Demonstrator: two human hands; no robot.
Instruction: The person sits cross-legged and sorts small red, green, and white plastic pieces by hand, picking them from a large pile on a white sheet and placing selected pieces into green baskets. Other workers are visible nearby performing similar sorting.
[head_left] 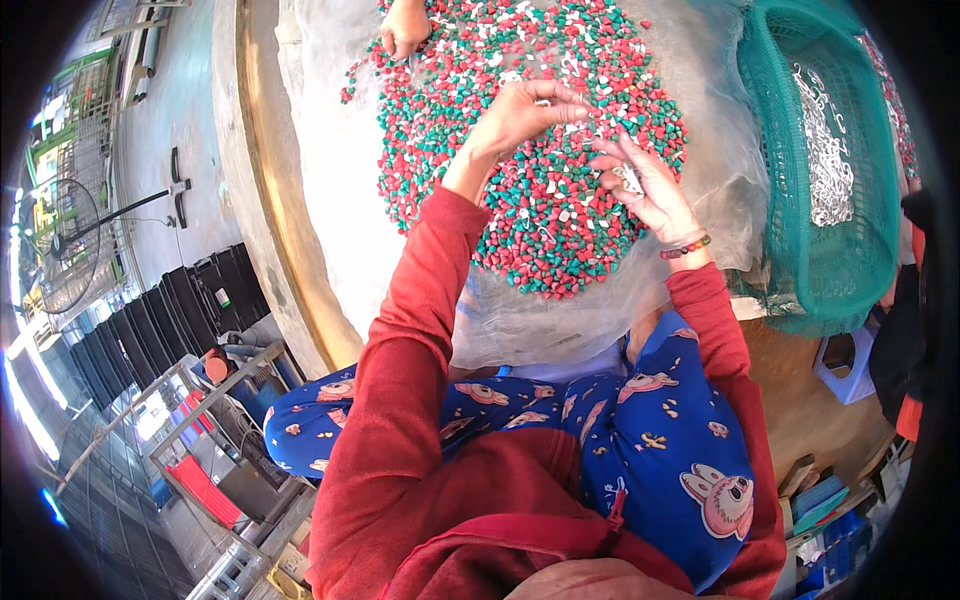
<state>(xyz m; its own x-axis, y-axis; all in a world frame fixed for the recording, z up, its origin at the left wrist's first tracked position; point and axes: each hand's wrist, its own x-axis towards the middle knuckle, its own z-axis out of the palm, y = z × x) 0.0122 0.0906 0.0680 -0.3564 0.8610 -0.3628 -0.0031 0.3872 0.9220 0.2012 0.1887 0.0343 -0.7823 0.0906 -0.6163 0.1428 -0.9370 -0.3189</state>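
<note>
A wide heap of small red and green pieces [545, 240], with white bits mixed in, lies spread on a pale translucent sheet [330, 180]. My left hand [525, 115] is over the middle of the heap, thumb and fingertips pinched together. Whatever sits in that pinch is too small to make out. Close by on the right, my right hand [650, 190] has its fingers curled around several small white pieces [628, 178] in the palm. The fingertips of both hands point toward each other, a small gap apart.
Another person's hand [405, 28] touches the heap's far left edge. To the right stands a green mesh-lined basket [785, 265] holding white hook-shaped pieces [825, 150]. Black crates [170, 320] and a fan [65, 245] are at the left. A light stool [850, 365] is at the lower right.
</note>
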